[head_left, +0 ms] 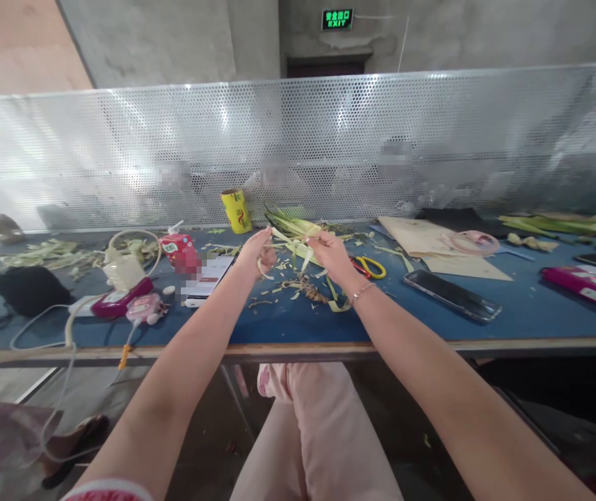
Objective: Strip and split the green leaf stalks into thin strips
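Over the middle of the blue table, my left hand (260, 255) is closed in a pinch on a pale green leaf strip (288, 241), which looks like corn husk. My right hand (329, 252) pinches the same strip a short way to the right, and a loose end hangs below its fingers. Behind the hands lies a bunch of green leaves (298, 224). A dry brown knotted bundle (309, 288) rests on the table below the hands. Just right of my right hand are scissors (371, 267) with yellow handles. Fine detail between the fingers is too small to make out.
A yellow can-like container (236, 211) stands by the perforated metal screen (172, 132). At left are a lit phone (210, 280), a red box (180, 252), a black pouch (31, 289) and cables. At right lie a dark phone (453, 295), paper sheets (464, 266) and a magenta device (587, 287).
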Action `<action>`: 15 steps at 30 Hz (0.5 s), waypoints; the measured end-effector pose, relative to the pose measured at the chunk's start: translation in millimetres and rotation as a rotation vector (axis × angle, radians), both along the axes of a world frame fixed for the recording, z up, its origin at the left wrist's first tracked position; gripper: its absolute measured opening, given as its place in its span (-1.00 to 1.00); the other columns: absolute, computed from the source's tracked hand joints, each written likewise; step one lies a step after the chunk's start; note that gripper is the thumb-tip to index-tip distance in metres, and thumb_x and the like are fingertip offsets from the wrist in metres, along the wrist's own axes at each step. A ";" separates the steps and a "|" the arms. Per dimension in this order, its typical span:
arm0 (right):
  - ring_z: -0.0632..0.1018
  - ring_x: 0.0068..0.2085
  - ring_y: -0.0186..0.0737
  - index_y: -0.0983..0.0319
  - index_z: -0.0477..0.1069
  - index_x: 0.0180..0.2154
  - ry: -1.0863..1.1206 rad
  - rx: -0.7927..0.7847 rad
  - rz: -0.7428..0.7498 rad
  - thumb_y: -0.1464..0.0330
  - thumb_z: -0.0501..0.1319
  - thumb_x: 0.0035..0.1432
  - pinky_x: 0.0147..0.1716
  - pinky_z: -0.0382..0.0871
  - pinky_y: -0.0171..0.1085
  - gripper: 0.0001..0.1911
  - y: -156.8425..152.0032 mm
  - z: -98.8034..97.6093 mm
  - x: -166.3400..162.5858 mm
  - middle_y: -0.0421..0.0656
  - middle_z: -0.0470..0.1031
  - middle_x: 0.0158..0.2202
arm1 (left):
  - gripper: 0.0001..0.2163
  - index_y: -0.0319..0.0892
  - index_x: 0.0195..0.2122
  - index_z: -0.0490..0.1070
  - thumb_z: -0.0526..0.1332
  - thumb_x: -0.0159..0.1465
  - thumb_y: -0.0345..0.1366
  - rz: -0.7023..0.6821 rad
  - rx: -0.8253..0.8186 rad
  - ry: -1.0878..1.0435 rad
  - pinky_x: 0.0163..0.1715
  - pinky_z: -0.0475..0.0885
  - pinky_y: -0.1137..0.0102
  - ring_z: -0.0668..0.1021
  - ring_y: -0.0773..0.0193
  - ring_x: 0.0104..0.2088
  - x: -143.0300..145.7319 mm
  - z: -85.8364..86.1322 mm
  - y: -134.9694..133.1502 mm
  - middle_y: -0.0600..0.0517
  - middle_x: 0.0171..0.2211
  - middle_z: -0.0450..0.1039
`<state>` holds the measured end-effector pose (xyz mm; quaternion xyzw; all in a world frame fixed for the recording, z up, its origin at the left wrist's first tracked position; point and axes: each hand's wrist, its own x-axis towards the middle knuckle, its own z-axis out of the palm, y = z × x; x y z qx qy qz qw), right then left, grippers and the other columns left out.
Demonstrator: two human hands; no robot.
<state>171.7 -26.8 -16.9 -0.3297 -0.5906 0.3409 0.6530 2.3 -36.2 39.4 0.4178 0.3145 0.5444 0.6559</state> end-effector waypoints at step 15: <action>0.24 -0.63 -0.40 0.15 0.33 -0.32 -0.078 -0.031 -0.002 -0.06 0.23 0.00 -0.62 0.09 -0.34 -0.58 -5.6 2.8 4.2 -0.32 0.16 -0.62 | -0.80 -0.14 -0.45 0.15 0.08 0.33 -0.28 -0.003 0.250 0.207 -0.77 -0.04 0.58 0.06 0.54 -0.82 -1.5 -6.8 6.3 0.28 -0.79 -0.07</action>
